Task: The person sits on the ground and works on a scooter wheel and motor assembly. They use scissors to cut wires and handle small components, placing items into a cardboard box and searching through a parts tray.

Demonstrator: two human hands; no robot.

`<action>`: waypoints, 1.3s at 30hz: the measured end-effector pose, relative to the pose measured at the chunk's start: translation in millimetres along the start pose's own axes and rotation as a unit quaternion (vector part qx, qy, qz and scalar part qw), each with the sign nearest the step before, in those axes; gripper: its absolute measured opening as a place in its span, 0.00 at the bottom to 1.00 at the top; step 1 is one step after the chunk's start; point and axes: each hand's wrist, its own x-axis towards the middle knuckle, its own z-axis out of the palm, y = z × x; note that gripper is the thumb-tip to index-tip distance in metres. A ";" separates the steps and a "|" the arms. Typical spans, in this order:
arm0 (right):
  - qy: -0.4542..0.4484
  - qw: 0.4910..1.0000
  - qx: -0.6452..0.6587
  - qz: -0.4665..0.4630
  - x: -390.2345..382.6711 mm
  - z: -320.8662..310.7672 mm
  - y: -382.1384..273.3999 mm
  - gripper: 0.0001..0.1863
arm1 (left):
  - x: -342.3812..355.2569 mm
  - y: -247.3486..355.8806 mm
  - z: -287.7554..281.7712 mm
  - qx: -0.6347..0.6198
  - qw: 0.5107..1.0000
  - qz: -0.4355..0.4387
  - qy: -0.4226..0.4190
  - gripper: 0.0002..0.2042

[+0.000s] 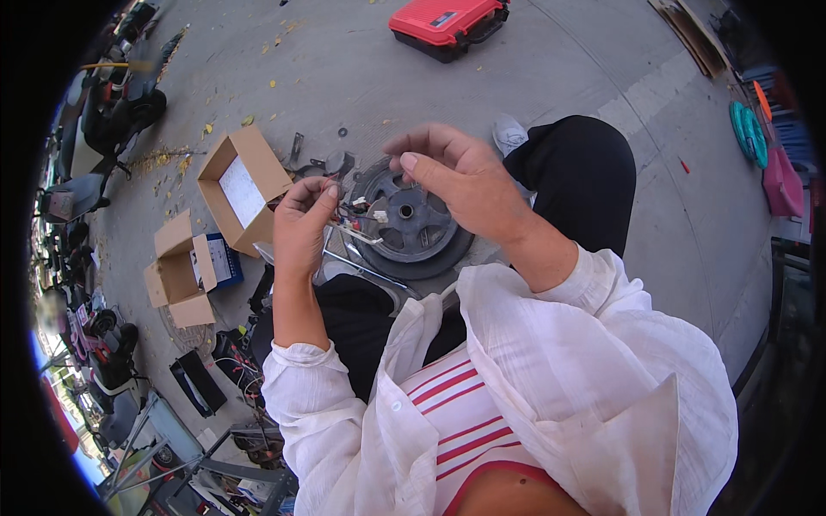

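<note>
My left hand (303, 219) is closed in a pinch on a bundle of thin wires (351, 229) with small white plug connectors (380, 216) at their ends. Red and pale leads stick out past its fingertips toward the right. My right hand (469, 181) is raised a little higher, fingers curled and thumb near the forefinger; whatever it pinches, if anything, is too small to make out. Beneath both hands a dark spoked wheel with a tyre (422, 236) lies flat on the ground between my legs, its round centre hole facing up. The right hand hides part of its far side.
Two open cardboard boxes (259, 155) (191, 308) stand on the left. Dark metal parts (337, 163) lie beyond the wheel. A red hard case (443, 21) sits at the far side. Parked scooters (120, 112) line the left edge; a pink container (781, 182) is far right.
</note>
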 end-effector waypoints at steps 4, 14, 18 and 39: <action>0.101 0.920 -0.129 -0.356 -30.1 -84.8 -86.2 0.11 | 5.8 7.2 3.1 -0.015 1.000 -0.023 0.004 0.08; 0.507 0.851 -0.125 0.063 -81.6 -325.5 53.2 0.14 | 26.6 -5.3 -16.9 -0.099 0.995 -0.022 0.009 0.09; 0.520 0.808 -0.041 0.274 -143.0 -363.1 190.4 0.12 | 25.6 -8.7 -18.4 -0.094 0.993 -0.038 0.067 0.10; 0.253 0.648 -0.284 0.660 -290.7 -286.4 404.5 0.33 | 61.3 26.0 14.1 -0.073 0.989 -0.100 0.087 0.12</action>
